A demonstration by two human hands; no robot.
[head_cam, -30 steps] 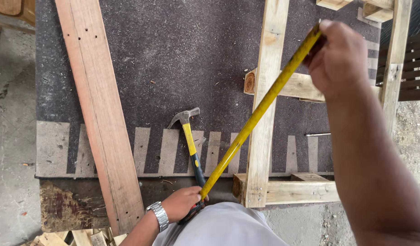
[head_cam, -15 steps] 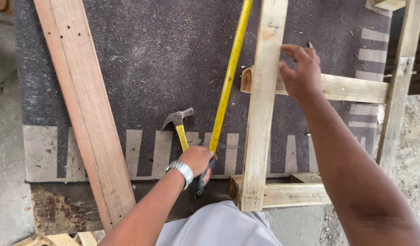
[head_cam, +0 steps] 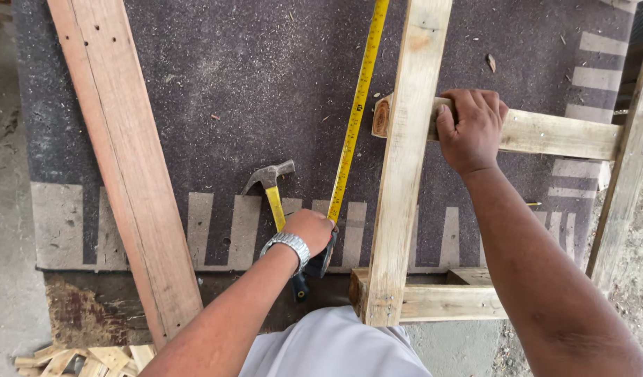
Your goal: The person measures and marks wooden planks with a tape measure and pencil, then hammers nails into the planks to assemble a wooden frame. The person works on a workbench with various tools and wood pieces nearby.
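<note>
The step in hand looks like a measurement along the long upright of a wooden frame (head_cam: pixel 405 160) that lies flat on the dark, sawdust-flecked desk (head_cam: pixel 196 84). The left hand (head_cam: pixel 309 232), with a metal watch (head_cam: pixel 288 246) on its wrist, is closed around the dark case of a tape measure (head_cam: pixel 320 260) near the front edge of the desk, and the yellow tape (head_cam: pixel 356 112) runs from it straight away from the person, just beside the upright and roughly parallel to it, until it leaves the top of the picture. Where its far end sits cannot be seen. The right hand (head_cam: pixel 471 129) is curled shut over the cross-piece (head_cam: pixel 544 132) of the frame, right where that piece meets the upright, and seems to pin the frame still. A hammer (head_cam: pixel 274 192) with a yellow handle lies on the desk just left of the tape, its handle passing under the left hand; neither hand appears to grip it. A broad reddish plank (head_cam: pixel 126 167) lies slanted further left, well apart from the frame, and small wood offcuts (head_cam: pixel 84 359) sit on the floor below the desk's front corner. By my judgement the next move calls for keeping the tape taut and straight against the upright, holding the frame steady, and reading the tape at the point that matters.
</note>
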